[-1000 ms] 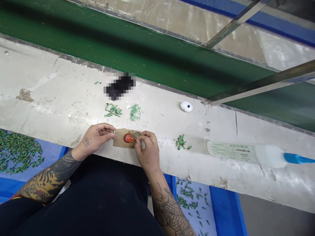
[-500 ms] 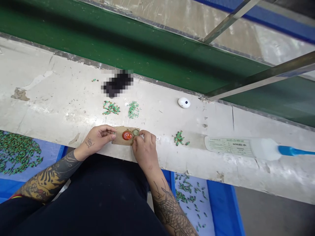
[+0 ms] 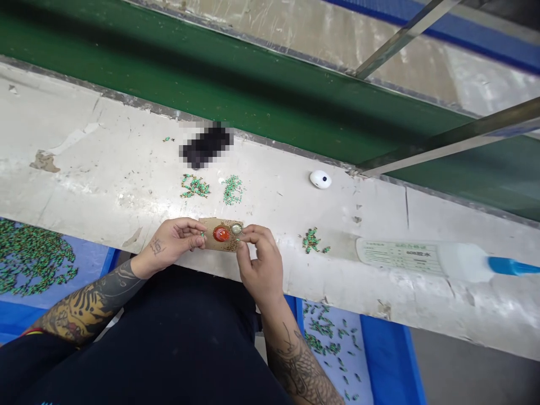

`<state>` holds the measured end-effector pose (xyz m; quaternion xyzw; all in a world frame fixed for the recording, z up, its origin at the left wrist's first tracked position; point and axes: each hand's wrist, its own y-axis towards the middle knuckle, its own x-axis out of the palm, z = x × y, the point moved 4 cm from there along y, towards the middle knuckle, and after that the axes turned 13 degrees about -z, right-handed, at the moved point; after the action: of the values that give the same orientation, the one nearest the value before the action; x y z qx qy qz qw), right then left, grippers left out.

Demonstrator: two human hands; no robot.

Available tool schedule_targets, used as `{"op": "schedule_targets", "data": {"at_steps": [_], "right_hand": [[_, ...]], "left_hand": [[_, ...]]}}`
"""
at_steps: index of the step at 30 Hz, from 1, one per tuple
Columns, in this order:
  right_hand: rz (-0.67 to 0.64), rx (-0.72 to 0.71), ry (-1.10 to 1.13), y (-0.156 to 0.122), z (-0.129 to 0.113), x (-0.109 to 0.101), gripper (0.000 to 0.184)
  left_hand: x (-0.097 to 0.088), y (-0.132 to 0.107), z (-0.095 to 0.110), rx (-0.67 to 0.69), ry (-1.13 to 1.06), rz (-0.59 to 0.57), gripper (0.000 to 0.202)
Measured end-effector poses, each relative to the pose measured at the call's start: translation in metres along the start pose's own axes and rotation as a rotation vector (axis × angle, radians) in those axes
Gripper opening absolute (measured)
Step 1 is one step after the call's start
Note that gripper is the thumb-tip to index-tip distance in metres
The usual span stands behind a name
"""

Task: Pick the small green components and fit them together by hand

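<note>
Along the scuffed white ledge [image 3: 105, 169], the head view looked down on the left hand [image 3: 171, 243] and the right hand [image 3: 261, 264], which met over a small brown card [image 3: 207, 241] at the ledge's near edge. The card carried a glossy red dome [image 3: 221, 233], with a pale round disc [image 3: 237, 229] just beside it. The left fingers [image 3: 196, 242] were curled narrow at the card's left end, thumb and forefinger nearly meeting around something too small to tell. The right fingers [image 3: 253, 235] came in narrow over the card just below the disc, though what they pinched could not be told. Whether the card rested on the ledge or was lifted was also unclear. With pieces this small, a close pinch and steady, braced hands seemed the sound way to work. Loose green beads [image 3: 194, 187] lay in small heaps on the ledge beyond the card, and more filled a blue tray [image 3: 29, 257] below on the left. Further right lay a white glue bottle [image 3: 422, 259] with a blue nozzle [image 3: 510, 266], and a white oval object [image 3: 320, 179] sat near the ledge's far edge, beside a pixelated dark patch [image 3: 206, 146].
</note>
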<state>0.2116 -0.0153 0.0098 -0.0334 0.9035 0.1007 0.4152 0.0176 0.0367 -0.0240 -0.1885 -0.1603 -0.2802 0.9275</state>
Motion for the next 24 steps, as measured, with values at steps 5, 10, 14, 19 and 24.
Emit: {"op": "schedule_targets", "data": {"at_steps": [5,10,14,19,24], "right_hand": [[-0.028,-0.103,0.407,0.011,-0.034,0.005,0.011],[0.003,-0.14,0.373,0.018,-0.046,0.01,0.012],[0.015,-0.162,0.317,0.02,-0.047,0.011,0.014],[0.021,-0.194,0.277,0.019,-0.047,0.013,0.015],[0.026,-0.205,0.254,0.02,-0.049,0.013,0.016]], "left_hand": [[0.011,-0.005,0.007,0.018,-0.004,-0.063,0.024],[0.017,-0.008,0.015,0.061,0.008,-0.085,0.022],[0.015,-0.01,0.015,0.057,0.036,-0.056,0.025],[0.013,-0.012,0.014,0.037,0.071,-0.046,0.026],[0.015,-0.012,0.016,0.03,0.096,-0.041,0.025]]}}
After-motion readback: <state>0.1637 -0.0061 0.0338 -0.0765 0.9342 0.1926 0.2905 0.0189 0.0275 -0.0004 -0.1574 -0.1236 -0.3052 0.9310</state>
